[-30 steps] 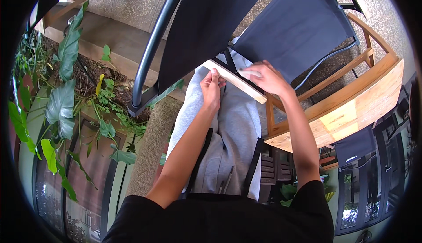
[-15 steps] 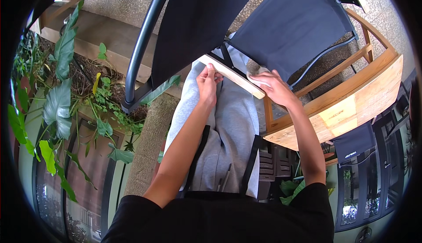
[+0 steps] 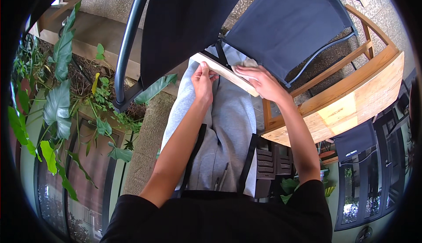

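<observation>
A pale wooden armrest (image 3: 227, 74) slants across my lap, with the black bars of a folding chair behind it. My left hand (image 3: 203, 84) grips the armrest near its upper left end, thumb on top and fingers curled beneath. Against its right part my right hand (image 3: 263, 82) presses a light-coloured cloth (image 3: 250, 62), fingers laid over the cloth. The chair's dark fabric panels (image 3: 290, 27) stretch beyond both hands, and its metal tube frame (image 3: 130, 36) rises at the left.
To the right stands a wooden table (image 3: 347, 111) with a light top and a slatted wooden frame. Leafy plants (image 3: 59, 106) grow at the left beside a stone ledge (image 3: 151, 137). Another dark fabric chair (image 3: 355, 142) is at the lower right.
My right hand and the cloth have slid up and left along the armrest. The chair and armrest have shifted slightly left in view, while my left hand keeps its grip.
</observation>
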Demonstrator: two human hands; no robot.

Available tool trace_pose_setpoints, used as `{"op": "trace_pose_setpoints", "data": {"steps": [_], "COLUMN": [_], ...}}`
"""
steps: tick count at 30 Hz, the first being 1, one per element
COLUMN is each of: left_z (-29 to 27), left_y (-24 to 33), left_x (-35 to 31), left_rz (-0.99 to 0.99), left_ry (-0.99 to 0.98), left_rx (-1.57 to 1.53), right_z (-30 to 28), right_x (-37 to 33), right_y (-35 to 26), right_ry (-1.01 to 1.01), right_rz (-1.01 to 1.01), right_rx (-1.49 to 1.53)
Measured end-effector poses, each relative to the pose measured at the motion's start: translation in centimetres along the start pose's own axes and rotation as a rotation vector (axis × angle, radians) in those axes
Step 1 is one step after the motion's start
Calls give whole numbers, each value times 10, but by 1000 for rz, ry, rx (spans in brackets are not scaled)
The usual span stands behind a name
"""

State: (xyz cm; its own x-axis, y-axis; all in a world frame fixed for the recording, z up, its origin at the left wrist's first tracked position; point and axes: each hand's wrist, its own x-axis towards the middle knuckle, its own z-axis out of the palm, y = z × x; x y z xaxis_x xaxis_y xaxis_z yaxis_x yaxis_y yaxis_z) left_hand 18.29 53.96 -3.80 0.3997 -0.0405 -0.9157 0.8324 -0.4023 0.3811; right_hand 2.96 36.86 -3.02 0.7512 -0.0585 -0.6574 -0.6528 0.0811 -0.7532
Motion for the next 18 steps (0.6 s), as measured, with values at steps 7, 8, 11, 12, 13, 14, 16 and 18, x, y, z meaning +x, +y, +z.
{"op": "trace_pose_setpoints", "data": {"steps": [7,8,11,12,13,14,16,18], "left_z": [4,3,8,6,8,10,8,5], "left_y": [4,4,3,3,2,1,-1,-1], "left_x": [-2,-2,-3,-2,-3,-3,-4,0], "left_rz": [-2,-1,13,10,2,-1,-7,2], "left_ry": [36,37,20,29,30,25,33,15], "left_rx": [-30,-29,-23,-20,-22,-24,-32,-28], "right_z": [-35,-38,-23,-16,-7,5,17,19], "right_x": [-54,-53,-50,-46,-47,-49,-51,-55], "right_y": [18,18,38,40,49,62,52,39], "right_ry": [-145,-172,127,180,183,197,240,239], "right_rz": [196,254,341,341,345,294,273,281], "right_rx": [-101,-119,-12,-78,-81,3,192,216]}}
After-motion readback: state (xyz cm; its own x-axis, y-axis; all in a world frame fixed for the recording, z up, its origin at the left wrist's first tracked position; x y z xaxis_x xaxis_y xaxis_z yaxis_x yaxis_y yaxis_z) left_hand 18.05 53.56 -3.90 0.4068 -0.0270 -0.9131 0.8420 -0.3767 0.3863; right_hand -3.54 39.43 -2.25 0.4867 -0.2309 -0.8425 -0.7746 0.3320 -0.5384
